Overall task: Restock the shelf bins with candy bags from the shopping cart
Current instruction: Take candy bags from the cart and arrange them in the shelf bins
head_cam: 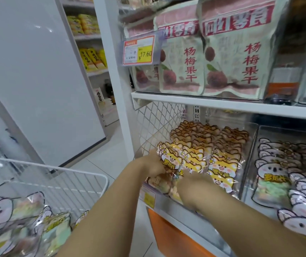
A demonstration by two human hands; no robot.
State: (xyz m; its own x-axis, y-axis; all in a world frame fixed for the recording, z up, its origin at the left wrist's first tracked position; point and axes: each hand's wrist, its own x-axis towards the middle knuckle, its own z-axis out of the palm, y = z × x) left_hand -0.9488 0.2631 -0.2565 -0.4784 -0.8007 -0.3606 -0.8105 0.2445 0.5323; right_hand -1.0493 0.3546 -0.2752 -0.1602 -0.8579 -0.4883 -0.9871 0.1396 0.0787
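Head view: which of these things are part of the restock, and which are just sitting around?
In the job:
- left hand and right hand, at the bin front
- yellow cat candy bags
- clear bin
- koala candy bags
- shopping cart, holding more bags

Just there:
- dried bayberry pouches
- price tag
- white panel

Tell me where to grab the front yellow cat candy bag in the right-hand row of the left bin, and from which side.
Pinch the yellow cat bag by its top ear-shaped edge, coming from above and in front. The bags stand packed in a row leaning back, so only the top rim and printed face are free; the sides are hemmed in by the clear bin wall and the neighbouring row that both hands are working on.
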